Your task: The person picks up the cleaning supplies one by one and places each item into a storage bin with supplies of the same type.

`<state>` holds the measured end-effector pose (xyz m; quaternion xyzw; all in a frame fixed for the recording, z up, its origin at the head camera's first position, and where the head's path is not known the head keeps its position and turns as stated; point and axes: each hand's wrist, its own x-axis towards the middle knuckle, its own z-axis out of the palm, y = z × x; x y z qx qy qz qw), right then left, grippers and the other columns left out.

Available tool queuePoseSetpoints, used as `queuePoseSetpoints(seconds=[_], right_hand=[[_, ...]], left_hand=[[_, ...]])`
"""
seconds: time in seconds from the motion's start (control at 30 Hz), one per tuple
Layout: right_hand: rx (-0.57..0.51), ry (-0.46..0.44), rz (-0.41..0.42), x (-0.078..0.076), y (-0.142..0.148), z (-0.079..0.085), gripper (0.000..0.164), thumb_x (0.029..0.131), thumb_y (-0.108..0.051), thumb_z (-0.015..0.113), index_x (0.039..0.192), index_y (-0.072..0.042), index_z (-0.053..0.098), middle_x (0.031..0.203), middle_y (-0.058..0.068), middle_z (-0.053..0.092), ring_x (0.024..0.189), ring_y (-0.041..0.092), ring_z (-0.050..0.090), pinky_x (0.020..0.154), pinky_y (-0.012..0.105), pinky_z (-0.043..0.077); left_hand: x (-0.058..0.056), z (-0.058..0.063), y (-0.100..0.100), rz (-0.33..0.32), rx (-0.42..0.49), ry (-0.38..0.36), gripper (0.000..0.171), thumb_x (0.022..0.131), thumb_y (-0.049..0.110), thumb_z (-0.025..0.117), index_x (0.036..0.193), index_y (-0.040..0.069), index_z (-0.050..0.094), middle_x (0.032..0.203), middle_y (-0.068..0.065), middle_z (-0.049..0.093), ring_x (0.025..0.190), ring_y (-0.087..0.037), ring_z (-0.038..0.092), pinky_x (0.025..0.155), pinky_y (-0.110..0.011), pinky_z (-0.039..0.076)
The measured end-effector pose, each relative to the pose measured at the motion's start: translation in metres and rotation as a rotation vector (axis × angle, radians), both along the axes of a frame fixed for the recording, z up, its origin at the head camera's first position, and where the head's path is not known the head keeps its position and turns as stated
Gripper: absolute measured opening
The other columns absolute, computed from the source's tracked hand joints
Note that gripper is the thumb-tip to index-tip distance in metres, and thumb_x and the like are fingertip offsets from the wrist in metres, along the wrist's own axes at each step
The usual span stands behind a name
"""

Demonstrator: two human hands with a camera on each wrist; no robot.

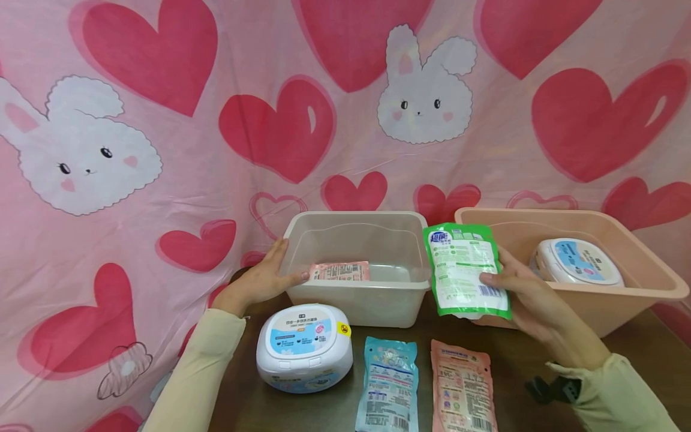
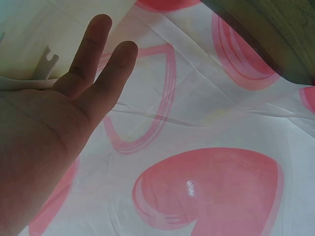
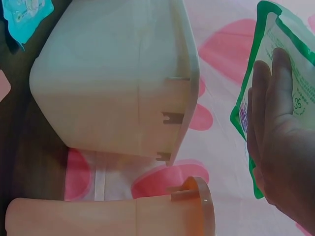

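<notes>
Heart-print backdrop (image 1: 351, 153) | green-edged pouch (image 1: 463, 270) | between right fingers (image 3: 281, 83) and thumb (image 1: 499, 281)

Place: it seems a home-like corner, but the exact kind of room I cannot tell | Behind and at left: hanging pink heart-and-rabbit printed sheet (image 1: 356, 153) | Surface: dark brown wooden table (image 1: 318, 414) | Household signs: deep greyish plastic tub (image 1: 356, 303), peach plastic tub (image 1: 596, 309)
</notes>
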<state>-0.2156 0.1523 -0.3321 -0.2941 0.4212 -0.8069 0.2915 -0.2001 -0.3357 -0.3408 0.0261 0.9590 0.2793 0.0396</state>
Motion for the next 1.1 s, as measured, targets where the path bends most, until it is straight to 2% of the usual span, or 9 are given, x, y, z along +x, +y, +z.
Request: queuePoseSetpoints(seconds=[0.2, 0.67, 1.1], right_hand=[[-0.036, -0.022, -0.001, -0.005, -0.006, 0.001, 0.068, 0.106, 0.008, 0.03, 0.157, -0.022, -0.004, 0.135, 0.011, 0.058, 0.115, 0.027, 0.064, 0.094, 0.044, 0.053], [-0.059, -0.04, -0.005, -0.015, -0.02, 0.009, 0.069, 0.106, 0.008, 0.03, 0.159, -0.022, -0.004, 0.136, 0.011, 0.055, 0.117, 0.027, 0.063, 0.096, 0.044, 0.052], [-0.045, -0.033, -0.033, -0.026, -0.038, 0.015, 0.069, 0.106, 0.008, 0.031, 0.159, -0.021, -0.003, 0.131, 0.011, 0.059, 0.111, 0.026, 0.066, 0.091, 0.042, 0.055]], left_hand=[[0.001, 0.002, 0.001, -0.006, -0.017, 0.0, 0.116, 0.083, 0.074, 0.062, 0.164, 0.018, -0.001, 0.169, -0.011, 0.002, 0.147, -0.047, 0.021, 0.107, -0.072, 0.028], [0.002, 0.003, 0.003, -0.026, -0.021, 0.02, 0.112, 0.087, 0.069, 0.061, 0.163, 0.011, 0.002, 0.168, -0.014, 0.002, 0.148, -0.046, 0.018, 0.108, -0.07, 0.027], [0.002, 0.002, 0.002, -0.012, -0.02, 0.02, 0.113, 0.086, 0.069, 0.062, 0.164, 0.014, 0.002, 0.168, -0.012, 0.003, 0.148, -0.045, 0.019, 0.109, -0.07, 0.028]])
